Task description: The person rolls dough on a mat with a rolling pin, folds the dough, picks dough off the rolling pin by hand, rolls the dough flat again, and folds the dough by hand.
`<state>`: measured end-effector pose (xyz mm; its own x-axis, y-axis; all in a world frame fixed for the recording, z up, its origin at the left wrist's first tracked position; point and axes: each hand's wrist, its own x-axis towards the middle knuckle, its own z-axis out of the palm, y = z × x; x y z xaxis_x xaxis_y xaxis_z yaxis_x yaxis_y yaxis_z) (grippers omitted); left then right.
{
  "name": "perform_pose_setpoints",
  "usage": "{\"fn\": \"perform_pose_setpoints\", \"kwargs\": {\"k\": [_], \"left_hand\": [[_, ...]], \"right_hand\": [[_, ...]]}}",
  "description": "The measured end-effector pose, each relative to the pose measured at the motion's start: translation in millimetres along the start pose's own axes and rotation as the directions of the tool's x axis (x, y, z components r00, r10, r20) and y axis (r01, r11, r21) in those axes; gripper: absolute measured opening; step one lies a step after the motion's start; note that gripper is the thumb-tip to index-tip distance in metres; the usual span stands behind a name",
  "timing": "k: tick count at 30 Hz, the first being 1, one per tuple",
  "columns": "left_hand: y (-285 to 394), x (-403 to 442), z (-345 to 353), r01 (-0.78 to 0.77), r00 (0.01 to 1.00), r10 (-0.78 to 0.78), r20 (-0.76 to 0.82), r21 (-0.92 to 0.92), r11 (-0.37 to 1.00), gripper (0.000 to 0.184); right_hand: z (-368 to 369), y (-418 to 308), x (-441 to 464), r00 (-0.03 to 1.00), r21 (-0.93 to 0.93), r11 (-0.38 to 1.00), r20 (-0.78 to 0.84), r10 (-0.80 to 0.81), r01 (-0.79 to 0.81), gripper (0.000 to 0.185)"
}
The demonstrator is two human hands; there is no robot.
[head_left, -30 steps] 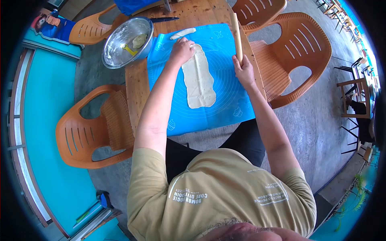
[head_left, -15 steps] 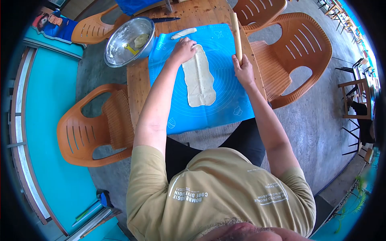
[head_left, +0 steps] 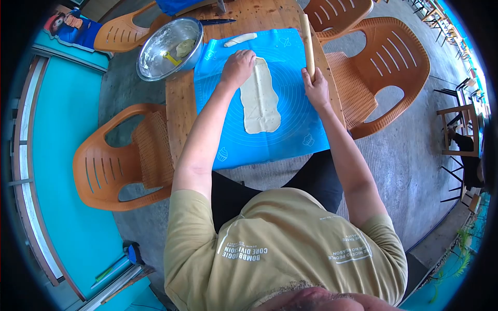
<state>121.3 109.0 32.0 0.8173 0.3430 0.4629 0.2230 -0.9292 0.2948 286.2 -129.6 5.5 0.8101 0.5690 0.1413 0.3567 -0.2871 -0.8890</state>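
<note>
A long flattened dough sheet (head_left: 261,103) with wavy edges lies lengthwise on a blue silicone baking mat (head_left: 301,124). At its far left corner is my left hand (head_left: 239,68), its fingers curled together on the dough's edge; the fingertips are partly hidden. My right hand (head_left: 317,92) grips the lower end of a wooden rolling pin (head_left: 307,46), held upright along the mat's right edge. A small rolled piece of dough (head_left: 240,40) rests near the mat's far left corner, beyond my left hand.
A metal mixing bowl (head_left: 150,52) with more dough (head_left: 185,48) and a yellow tool (head_left: 172,59) stands at the table's left edge. Behind it lies a dark knife (head_left: 218,22). Orange chairs (head_left: 111,160) flank the wooden table (head_left: 179,111).
My left hand has shifted slightly at the dough's far end, its fingers still at the edge. The rolling pin stays in my right hand. The whole view has shifted a little.
</note>
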Motion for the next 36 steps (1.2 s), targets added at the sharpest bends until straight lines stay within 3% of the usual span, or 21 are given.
{"fn": "perform_pose_setpoints", "kwargs": {"k": [4,16,22,36], "left_hand": [[12,-18,-3,-0.091,0.991,0.098,-0.090,0.075,0.993,0.015],[64,-68,-26,-0.146,0.978,0.167,-0.121,0.170,0.975,0.012],[82,-91,-28,-0.127,0.990,0.135,-0.046,0.157,0.979,0.016],[93,-114,-20,-0.072,0.995,0.080,-0.060,0.133,0.989,0.023]], "right_hand": [[0,-1,0,1.000,-0.023,1.000,-0.008,-0.001,0.001,0.048],[0,-1,-1,1.000,-0.025,1.000,-0.007,0.004,-0.004,0.045],[-1,-1,0,1.000,-0.042,0.999,0.003,0.018,-0.018,0.044],[1,1,1,1.000,-0.025,1.000,0.018,-0.008,0.008,0.045]]}}
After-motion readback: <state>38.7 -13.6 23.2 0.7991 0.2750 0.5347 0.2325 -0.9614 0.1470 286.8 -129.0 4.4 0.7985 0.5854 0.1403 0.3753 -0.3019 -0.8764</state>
